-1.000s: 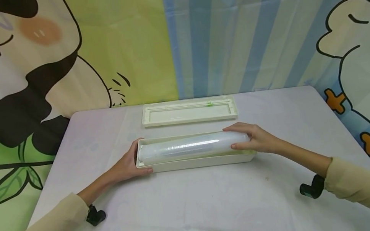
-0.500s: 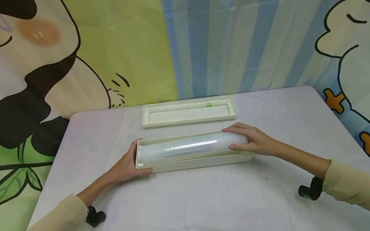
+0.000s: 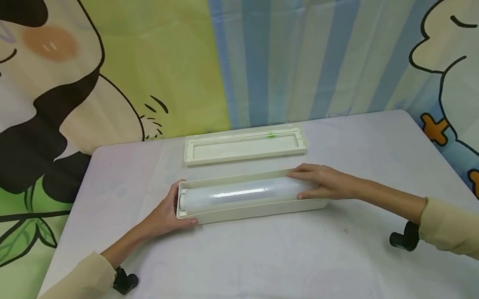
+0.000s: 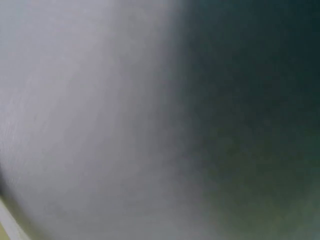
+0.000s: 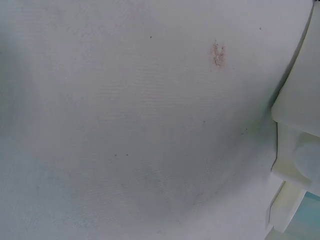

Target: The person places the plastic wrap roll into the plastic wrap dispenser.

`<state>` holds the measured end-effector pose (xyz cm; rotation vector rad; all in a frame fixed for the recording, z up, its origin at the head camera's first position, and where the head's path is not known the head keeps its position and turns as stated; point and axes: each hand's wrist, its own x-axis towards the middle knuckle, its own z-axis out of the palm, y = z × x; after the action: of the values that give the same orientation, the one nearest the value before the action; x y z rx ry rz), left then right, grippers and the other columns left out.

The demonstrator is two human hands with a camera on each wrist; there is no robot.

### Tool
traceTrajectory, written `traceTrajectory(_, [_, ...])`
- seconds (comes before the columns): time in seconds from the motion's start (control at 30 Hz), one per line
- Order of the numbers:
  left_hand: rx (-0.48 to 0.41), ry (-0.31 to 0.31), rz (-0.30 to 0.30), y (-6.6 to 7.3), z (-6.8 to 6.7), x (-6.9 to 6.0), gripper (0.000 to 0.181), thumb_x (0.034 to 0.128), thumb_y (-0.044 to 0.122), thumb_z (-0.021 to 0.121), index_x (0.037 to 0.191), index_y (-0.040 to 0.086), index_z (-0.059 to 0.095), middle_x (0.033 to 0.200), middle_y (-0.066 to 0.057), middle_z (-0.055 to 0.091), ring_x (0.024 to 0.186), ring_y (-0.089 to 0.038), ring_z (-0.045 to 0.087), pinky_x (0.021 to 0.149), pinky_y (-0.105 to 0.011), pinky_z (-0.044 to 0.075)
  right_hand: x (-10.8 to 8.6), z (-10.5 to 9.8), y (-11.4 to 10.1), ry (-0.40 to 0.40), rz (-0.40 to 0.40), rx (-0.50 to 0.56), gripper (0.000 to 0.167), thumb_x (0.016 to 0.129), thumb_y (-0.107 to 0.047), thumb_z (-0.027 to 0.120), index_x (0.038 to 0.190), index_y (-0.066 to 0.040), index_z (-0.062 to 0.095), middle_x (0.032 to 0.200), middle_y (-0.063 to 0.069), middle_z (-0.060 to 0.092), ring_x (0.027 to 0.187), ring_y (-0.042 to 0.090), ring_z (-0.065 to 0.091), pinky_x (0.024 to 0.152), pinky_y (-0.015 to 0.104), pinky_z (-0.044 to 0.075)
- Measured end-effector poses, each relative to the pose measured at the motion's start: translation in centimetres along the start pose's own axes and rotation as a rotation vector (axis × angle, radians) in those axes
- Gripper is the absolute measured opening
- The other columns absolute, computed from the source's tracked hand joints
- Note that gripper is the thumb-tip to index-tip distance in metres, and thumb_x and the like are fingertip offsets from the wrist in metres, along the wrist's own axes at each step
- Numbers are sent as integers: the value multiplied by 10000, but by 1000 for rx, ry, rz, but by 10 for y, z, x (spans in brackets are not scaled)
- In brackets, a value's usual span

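Note:
A long white box stands open-topped on the table, and a shiny roll of clear film lies lengthwise inside it. The left hand grips the box's left end, thumb on the front wall and fingers behind. At the roll's right end the right hand holds it from above, thumb in front and fingers at the back; its fingertips reach inside the box. In the right wrist view the end of the box shows at the right edge. The left wrist view is mostly blurred, with no hand visible.
Behind the box lies a flat white lid with a small green piece on it. A pale cloth covers the table. Cartoon-printed curtains hang behind and at both sides.
The roll's right end has sunk lower into the box and now lies level. My right hand has moved down with it. My left hand has stayed at the box's left end.

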<state>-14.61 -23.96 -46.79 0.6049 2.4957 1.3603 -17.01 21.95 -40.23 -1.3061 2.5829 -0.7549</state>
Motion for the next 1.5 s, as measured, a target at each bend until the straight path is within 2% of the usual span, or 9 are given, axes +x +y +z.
traceTrajectory(0.13, [4,2,0,2,1,1,1026,713,234,871,1481,132,198,1377,-62,453,1142,-158,480,956,-244,414,-1,0,0,-7,21,1,612,884,-265,706,1406,-31,490,1363,128,546,1219,292,554,944,460,481])
traceTrajectory(0.43, [6,14,4,-2,2,1,1026,693,244,885,1471,180,219,1359,-31,459,1115,-141,503,924,-231,432,-1,3,0,50,-24,2,613,857,-222,733,1381,3,508,1335,122,564,1195,275,569,920,436,498])
traceTrajectory(0.6, [19,18,30,-3,3,1,1016,711,246,873,1477,155,212,1357,-56,459,1111,-150,498,916,-233,434,-3,5,-2,40,12,4,623,873,-243,716,1403,-11,486,1358,118,545,1216,280,548,943,475,466])
traceTrajectory(0.77, [5,13,9,1,4,2,1013,713,239,870,1478,166,210,1361,-50,454,1110,-162,490,919,-240,431,-5,6,-4,56,28,-5,629,864,-239,722,1405,-21,487,1365,129,541,1220,291,545,946,491,455])
traceTrajectory(1.07, [17,9,-14,-6,2,2,1014,717,259,868,1478,192,201,1369,-59,443,1120,-171,490,910,-237,433,-4,8,-4,73,39,-12,641,844,-241,743,1393,-20,498,1354,141,555,1221,320,555,950,493,470])
traceTrajectory(1.17, [6,2,-26,-4,2,2,1019,716,252,869,1479,188,196,1380,-64,432,1142,-190,479,919,-237,429,-4,6,-2,97,58,44,636,823,-244,764,1370,-28,523,1344,135,580,1233,308,559,962,460,481])
traceTrajectory(1.37, [-10,-6,-43,-1,2,1,1015,720,267,866,1480,202,197,1396,-55,425,1163,-199,463,938,-234,417,-1,-10,12,199,118,339,551,862,-95,716,1364,3,510,1353,200,566,1253,290,540,1020,243,449])
traceTrajectory(1.43, [-13,-4,-42,-1,2,0,1011,721,261,866,1480,211,200,1396,-51,428,1156,-188,465,936,-229,416,3,-20,21,219,162,385,585,890,-96,688,1414,1,447,1415,211,500,1303,319,484,1056,265,419])
traceTrajectory(1.5, [-17,2,-39,-1,1,0,1007,720,248,867,1478,212,204,1390,-50,434,1146,-176,470,930,-221,417,10,-31,32,207,214,402,699,901,-141,687,1486,-12,326,1507,214,376,1387,359,372,1123,371,350])
